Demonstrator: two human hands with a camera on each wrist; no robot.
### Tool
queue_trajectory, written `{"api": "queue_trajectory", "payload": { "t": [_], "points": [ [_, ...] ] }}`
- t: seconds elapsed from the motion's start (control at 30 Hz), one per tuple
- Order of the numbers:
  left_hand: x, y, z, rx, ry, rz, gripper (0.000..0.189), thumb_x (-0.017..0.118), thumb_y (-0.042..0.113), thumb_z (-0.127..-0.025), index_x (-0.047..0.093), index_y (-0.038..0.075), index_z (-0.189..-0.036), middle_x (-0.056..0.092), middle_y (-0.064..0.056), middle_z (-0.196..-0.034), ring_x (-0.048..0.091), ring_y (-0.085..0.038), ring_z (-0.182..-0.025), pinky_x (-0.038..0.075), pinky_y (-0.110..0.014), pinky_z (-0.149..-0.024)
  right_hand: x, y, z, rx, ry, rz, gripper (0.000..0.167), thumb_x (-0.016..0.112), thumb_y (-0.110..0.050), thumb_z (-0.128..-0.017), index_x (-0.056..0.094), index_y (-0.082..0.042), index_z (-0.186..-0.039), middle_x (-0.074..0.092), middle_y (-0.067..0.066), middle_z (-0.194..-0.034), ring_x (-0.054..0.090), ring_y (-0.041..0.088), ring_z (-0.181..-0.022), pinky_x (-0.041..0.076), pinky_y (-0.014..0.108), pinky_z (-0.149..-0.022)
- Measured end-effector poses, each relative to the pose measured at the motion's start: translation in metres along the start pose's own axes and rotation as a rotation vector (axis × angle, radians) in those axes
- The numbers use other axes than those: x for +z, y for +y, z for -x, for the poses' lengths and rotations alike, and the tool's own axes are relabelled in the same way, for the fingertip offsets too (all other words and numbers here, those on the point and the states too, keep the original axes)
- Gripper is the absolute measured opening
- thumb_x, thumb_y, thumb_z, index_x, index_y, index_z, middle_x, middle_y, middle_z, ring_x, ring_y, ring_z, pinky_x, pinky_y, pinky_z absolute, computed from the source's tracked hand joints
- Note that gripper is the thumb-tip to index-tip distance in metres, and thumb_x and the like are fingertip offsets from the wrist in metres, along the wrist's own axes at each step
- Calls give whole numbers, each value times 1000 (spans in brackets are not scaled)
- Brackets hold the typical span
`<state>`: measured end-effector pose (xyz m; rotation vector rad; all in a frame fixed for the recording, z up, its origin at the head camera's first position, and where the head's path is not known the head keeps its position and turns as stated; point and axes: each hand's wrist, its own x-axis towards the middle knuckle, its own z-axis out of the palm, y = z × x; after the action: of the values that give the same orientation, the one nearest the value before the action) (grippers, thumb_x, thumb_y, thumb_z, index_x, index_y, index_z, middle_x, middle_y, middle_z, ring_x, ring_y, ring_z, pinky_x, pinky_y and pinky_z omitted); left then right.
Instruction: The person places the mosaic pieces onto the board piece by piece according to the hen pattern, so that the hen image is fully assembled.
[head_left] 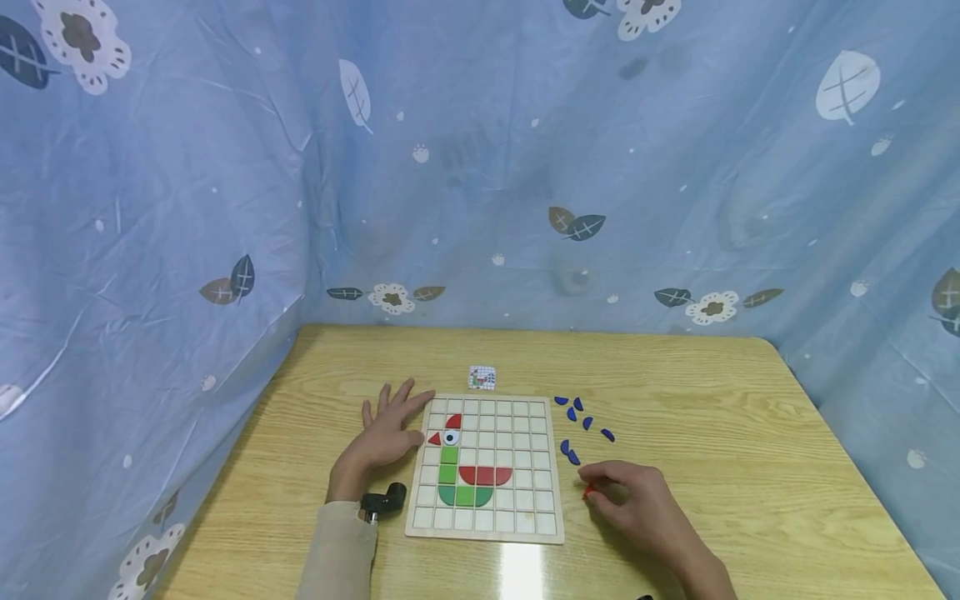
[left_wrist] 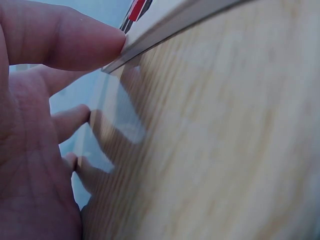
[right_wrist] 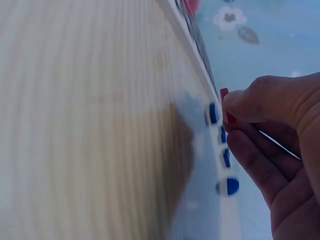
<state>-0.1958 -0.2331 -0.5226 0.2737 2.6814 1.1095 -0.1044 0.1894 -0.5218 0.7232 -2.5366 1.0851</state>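
Observation:
My right hand (head_left: pixel 633 504) pinches a small red piece (right_wrist: pixel 227 106) between thumb and fingers, just right of the wooden grid board (head_left: pixel 558 500). On the board's left edge rests my left hand (head_left: pixel 384 437), fingers spread, with the thumb (left_wrist: pixel 100 45) at the rim in the left wrist view. A bird shape of flat pieces lies in the grid: a red quarter-round (head_left: pixel 454 422), a red triangle (head_left: pixel 435 438), a white eye disc (head_left: pixel 451 437), green squares (head_left: pixel 447 473), a red row (head_left: pixel 485 476) and green rounded pieces (head_left: pixel 483 497).
Several blue half-round pieces (head_left: pixel 573 457) lie scattered right of the board. Behind it lies a small picture card (head_left: pixel 482 377) with a printed grid. The wooden table (head_left: pixel 712 417) is bordered by a blue patterned cloth (head_left: pixel 480 167).

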Motion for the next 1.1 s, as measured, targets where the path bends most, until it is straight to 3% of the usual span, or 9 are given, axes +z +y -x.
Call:
{"api": "queue_trajectory", "payload": {
  "t": [0.17, 0.53, 0.83, 1.1],
  "points": [
    [0, -1, 0, 0, -1, -1, 82, 62, 10, -91, 44, 21, -170, 7, -16, -185, -19, -48, -168, -25, -75, -124, 14, -13, -7, -44, 0, -56, 36, 87, 15, -74, 83, -6, -103, 85, -1, -98, 79, 6, -89, 59, 13, -86],
    [-1, 0, 0, 0, -7, -11, 83, 62, 11, -90, 43, 20, -170, 7, -17, -185, -18, -49, -168, -24, -75, -124, 58, -46, -24, -115, -85, -185, 31, 82, 10, -81, 83, -9, -105, 84, -2, -98, 77, 9, -87, 65, 33, -77],
    [-2, 0, 0, 0, -9, 4, 83, 62, 10, -90, 43, 20, -170, 7, -17, -185, -19, -49, -168, -25, -75, -123, 94, -76, -35, -54, -218, -347, 25, 79, 6, -89, 82, -10, -107, 82, 2, -102, 72, 2, -91, 65, 28, -82],
    [-2, 2, 0, 4, -6, -7, 82, 62, 11, -90, 43, 20, -170, 7, -17, -185, -18, -48, -168, -24, -75, -124, 110, -92, -42, -77, -225, -255, 26, 79, 4, -89, 84, -10, -110, 82, -3, -99, 67, 2, -89, 60, 20, -82]
  ]
}}
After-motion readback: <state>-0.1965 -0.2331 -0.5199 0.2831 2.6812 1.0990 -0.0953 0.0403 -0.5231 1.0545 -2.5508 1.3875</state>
